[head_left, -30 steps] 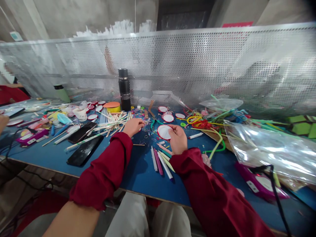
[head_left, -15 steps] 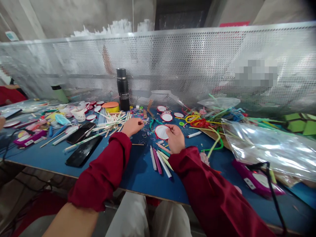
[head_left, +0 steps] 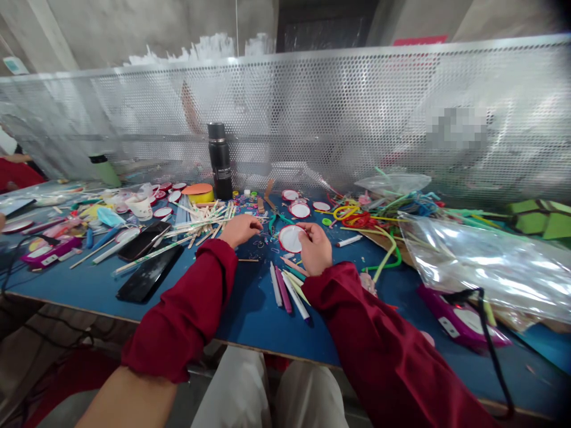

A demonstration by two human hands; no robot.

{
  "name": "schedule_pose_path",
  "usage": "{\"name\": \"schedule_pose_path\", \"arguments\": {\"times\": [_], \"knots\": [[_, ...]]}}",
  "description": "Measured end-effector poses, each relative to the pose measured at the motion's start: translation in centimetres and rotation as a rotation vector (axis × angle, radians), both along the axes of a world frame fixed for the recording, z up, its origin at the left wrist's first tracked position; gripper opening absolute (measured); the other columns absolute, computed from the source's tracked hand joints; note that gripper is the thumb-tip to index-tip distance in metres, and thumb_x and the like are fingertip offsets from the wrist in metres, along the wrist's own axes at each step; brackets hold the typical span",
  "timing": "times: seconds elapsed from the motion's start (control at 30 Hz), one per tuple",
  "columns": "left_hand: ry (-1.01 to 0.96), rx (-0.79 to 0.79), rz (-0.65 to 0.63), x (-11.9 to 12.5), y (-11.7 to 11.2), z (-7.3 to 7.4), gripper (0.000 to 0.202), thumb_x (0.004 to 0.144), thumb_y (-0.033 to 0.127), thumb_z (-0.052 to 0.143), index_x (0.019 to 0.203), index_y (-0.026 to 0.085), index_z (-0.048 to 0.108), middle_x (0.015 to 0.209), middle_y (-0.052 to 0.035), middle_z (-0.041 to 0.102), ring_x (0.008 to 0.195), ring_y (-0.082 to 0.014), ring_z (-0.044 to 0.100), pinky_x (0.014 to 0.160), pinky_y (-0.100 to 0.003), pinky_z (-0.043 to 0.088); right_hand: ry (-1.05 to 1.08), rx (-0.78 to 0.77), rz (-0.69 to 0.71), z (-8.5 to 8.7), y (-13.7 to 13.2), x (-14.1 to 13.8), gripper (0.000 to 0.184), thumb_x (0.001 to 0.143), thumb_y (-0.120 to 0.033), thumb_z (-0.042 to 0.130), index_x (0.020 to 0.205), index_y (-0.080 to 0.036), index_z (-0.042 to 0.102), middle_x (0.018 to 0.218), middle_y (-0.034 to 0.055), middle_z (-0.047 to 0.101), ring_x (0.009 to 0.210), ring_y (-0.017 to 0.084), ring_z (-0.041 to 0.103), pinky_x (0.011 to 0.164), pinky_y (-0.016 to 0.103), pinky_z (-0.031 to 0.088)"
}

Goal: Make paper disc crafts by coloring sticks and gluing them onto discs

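My right hand (head_left: 317, 249) pinches the right edge of a round white disc with a red rim (head_left: 289, 239), white face up and tilted toward me. To its left, my left hand (head_left: 241, 230) hovers low over the table with fingers curled together. Anything between those fingertips is too small to make out. Teal-handled pliers (head_left: 277, 221) lie just behind the disc, among small coloured rubber-band-like loops. In front of my hands are several markers, among them a purple one (head_left: 284, 291) and a white one (head_left: 295, 294).
Wooden sticks (head_left: 207, 217) are heaped left of my left hand. Two dark phones (head_left: 151, 273) lie nearer the left edge. A black bottle (head_left: 220, 163) stands at the back by the perforated metal screen (head_left: 357, 113). Right are coloured pipe cleaners (head_left: 392, 249), a clear plastic bag (head_left: 486, 267) and a purple device (head_left: 459, 324).
My left fingers have uncurled slightly and reach a little further right. My right hand keeps its hold on the disc, almost still. The whole view has shifted slightly.
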State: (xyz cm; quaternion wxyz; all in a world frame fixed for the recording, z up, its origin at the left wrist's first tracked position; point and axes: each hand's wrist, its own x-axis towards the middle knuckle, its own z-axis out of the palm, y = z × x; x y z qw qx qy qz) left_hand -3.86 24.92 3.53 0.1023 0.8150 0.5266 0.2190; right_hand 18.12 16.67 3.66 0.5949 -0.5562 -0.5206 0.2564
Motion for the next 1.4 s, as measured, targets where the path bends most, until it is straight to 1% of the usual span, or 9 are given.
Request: {"name": "schedule_pose_path", "arguments": {"times": [0.2,0.33,0.5,0.6,0.87,1.07,1.17,1.27,1.4], "knots": [[0.138,0.045,0.006,0.7,-0.2,-0.4,0.023,0.087,0.027,0.068,0.105,0.026,0.083,0.109,-0.0053,0.080,0.105,-0.0248,0.070,0.090,-0.032,0.051,0.004,0.013,0.016,-0.3,0.2,0.0,0.027,0.077,-0.031,0.051,0.094,-0.021,0.070,0.088,0.0058,0.070,0.078,0.022,0.058,0.073,0.038,0.054],[0.205,0.066,0.017,1.0,-0.7,-0.1,0.023,0.088,0.028,0.068,0.105,0.027,0.083,0.112,-0.0056,0.079,0.110,-0.0254,0.068,0.093,-0.033,0.050,0.005,0.009,0.021,-0.4,0.3,0.1,0.026,0.078,-0.031,0.051,0.094,-0.021,0.069,0.091,0.0067,0.071,0.079,0.022,0.059,0.074,0.038,0.054],[0.291,0.001,0.102,0.8,-1.5,1.2,0.017,0.085,0.034,0.071,0.093,0.026,0.083,0.101,-0.0054,0.080,0.101,-0.0250,0.071,0.087,-0.032,0.050,-0.021,0.024,0.024,-0.6,0.5,0.2,0.027,0.078,-0.033,0.050,0.094,-0.021,0.068,0.090,0.0060,0.071,0.078,0.022,0.058,0.076,0.038,0.052],[0.340,-0.046,0.120,0.9,-1.9,1.5,0.016,0.081,0.037,0.076,0.090,0.027,0.083,0.096,-0.0054,0.080,0.097,-0.0249,0.071,0.083,-0.031,0.050,-0.039,0.024,0.024,-0.8,0.6,0.2,0.028,0.078,-0.032,0.050,0.094,-0.021,0.069,0.092,0.0062,0.071,0.078,0.022,0.058,0.077,0.038,0.051],[0.287,-0.033,0.092,1.3,-1.9,0.5,0.007,0.081,0.025,0.073,0.082,0.024,0.080,0.097,-0.0076,0.079,0.098,-0.0252,0.070,0.085,-0.031,0.050,-0.035,0.009,0.018,-0.8,0.6,0.1,0.031,0.077,-0.034,0.051,0.096,-0.020,0.070,0.090,0.0063,0.070,0.078,0.022,0.058,0.074,0.036,0.051],[0.143,0.008,0.075,1.2,-1.4,0.4,0.011,0.090,0.023,0.061,0.089,0.020,0.072,0.097,-0.0086,0.076,0.092,-0.0226,0.068,0.083,-0.031,0.050,0.007,0.003,0.037,-0.7,0.3,-0.1,0.026,0.076,-0.033,0.052,0.092,-0.022,0.069,0.094,0.0068,0.070,0.082,0.022,0.059,0.073,0.038,0.055],[-0.172,-0.037,-0.034,1.9,-1.2,0.6,0.008,0.087,0.018,0.063,0.093,0.018,0.068,0.093,-0.0067,0.074,0.087,-0.0198,0.068,0.080,-0.030,0.051,0.042,-0.057,0.087,-0.9,0.3,-0.2,0.027,0.075,-0.034,0.053,0.095,-0.023,0.068,0.096,0.0060,0.069,0.083,0.022,0.061,0.065,0.035,0.056],[-0.509,-0.124,-0.132,3.0,-1.3,0.9,0.013,0.082,0.015,0.068,0.094,0.016,0.065,0.090,-0.0045,0.072,0.083,-0.0167,0.068,0.079,-0.029,0.052,0.099,-0.154,0.177,-1.4,0.3,-0.3,0.030,0.075,-0.038,0.055,0.099,-0.026,0.067,0.096,0.0038,0.067,0.084,0.023,0.065,0.054,0.031,0.055],[-0.667,-0.196,-0.200,3.8,-1.8,1.2,0.017,0.077,0.017,0.075,0.091,0.015,0.064,0.085,-0.0022,0.069,0.079,-0.0137,0.065,0.078,-0.028,0.052,0.080,-0.192,0.260,-2.1,0.6,-0.4,0.032,0.074,-0.040,0.058,0.102,-0.027,0.067,0.085,0.0009,0.069,0.074,0.021,0.066,0.050,0.030,0.054]]}}
